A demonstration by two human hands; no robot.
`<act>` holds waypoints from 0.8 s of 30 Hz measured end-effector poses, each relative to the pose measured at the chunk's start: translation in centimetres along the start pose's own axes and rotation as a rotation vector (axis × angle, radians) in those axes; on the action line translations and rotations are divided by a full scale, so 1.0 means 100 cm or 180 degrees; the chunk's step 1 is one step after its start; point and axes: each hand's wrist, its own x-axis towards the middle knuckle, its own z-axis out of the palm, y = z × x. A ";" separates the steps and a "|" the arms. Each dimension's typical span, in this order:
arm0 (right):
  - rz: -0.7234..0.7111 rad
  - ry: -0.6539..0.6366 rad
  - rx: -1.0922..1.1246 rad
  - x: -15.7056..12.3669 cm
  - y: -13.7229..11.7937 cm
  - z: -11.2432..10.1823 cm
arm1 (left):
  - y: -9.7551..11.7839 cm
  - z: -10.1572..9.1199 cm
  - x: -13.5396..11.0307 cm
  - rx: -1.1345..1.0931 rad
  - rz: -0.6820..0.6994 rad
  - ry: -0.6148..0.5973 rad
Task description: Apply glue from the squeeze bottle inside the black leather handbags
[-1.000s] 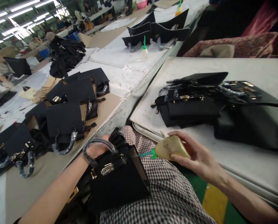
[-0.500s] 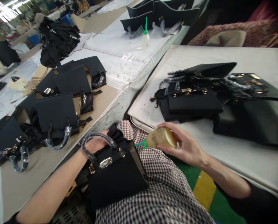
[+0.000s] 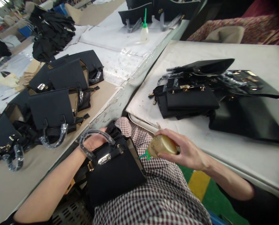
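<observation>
We've got two worktops. Left worktop (image 3: 39, 168) — black handbags (image 3: 52, 107) behind its near edge, green-nozzled bottle (image 3: 144, 33) farther along that edge. Right worktop (image 3: 254, 53) — stacked black bags (image 3: 192, 99) in from its near left corner.

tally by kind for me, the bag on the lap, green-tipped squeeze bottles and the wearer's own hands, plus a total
Black handbag on the checked cloth: 1
Squeeze bottles: 2, a held bottle and a standing bottle
Own hands: 2, left hand and right hand
Total: 5
</observation>
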 end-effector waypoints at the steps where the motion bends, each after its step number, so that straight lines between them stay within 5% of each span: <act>1: 0.0023 -0.0044 0.0013 -0.001 -0.001 0.000 | 0.000 0.000 0.000 0.0004 -0.0001 -0.0005; 9: 0.0374 -0.0389 0.0208 -0.009 -0.004 0.001 | -0.004 -0.001 0.001 0.0184 -0.0035 0.0024; 15: 0.1045 -0.0563 0.0810 -0.012 0.002 0.000 | 0.002 0.003 -0.005 0.0359 -0.0066 0.0141; 19: 0.1042 0.0144 0.1109 -0.011 0.001 0.000 | 0.003 0.003 -0.010 0.0401 -0.0006 0.0162; 24: 0.0434 0.0831 0.0437 -0.006 -0.007 0.008 | 0.001 0.005 -0.014 0.0363 0.0042 0.0160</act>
